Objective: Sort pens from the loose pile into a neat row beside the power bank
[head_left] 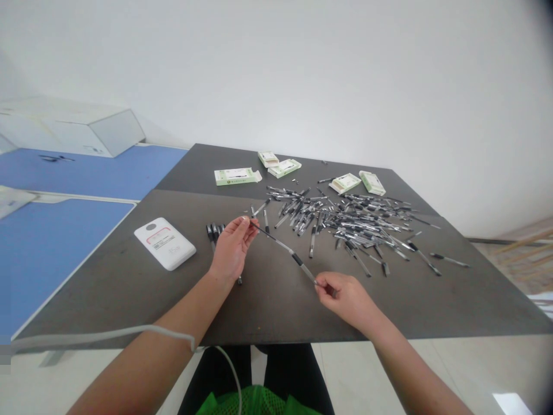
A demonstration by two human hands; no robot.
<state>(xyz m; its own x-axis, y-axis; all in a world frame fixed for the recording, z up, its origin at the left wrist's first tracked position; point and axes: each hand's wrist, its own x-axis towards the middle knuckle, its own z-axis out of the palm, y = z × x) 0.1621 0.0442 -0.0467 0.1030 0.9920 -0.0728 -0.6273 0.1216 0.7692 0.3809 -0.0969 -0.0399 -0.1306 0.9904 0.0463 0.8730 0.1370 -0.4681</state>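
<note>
White wall at back, dark desk below it, blue tabletop well left of the loose pen pile. White box on that tabletop, far left of the pile. Pale flat slab, lying left of the pile. Green-and-white cartons, five, beyond the pile and off its far left.

Left hand, left of the pile: thumb and fingers pressed together, pinching one end of a refill. Right hand, on the near side of the pile: fingertips pinching the rear end of a pen barrel. Row of pens left of the pile, partly hidden by the left hand.

Pen barrel, over the desk at the pile's near left, black grip toward the left hand. Thin refill runs from the left fingers to that grip end, same side of the pile; going in or out, can't tell. Looks slightly bent at the joint: best to line both up, pinch lightly, move straight along the axis, no sideways push.
</note>
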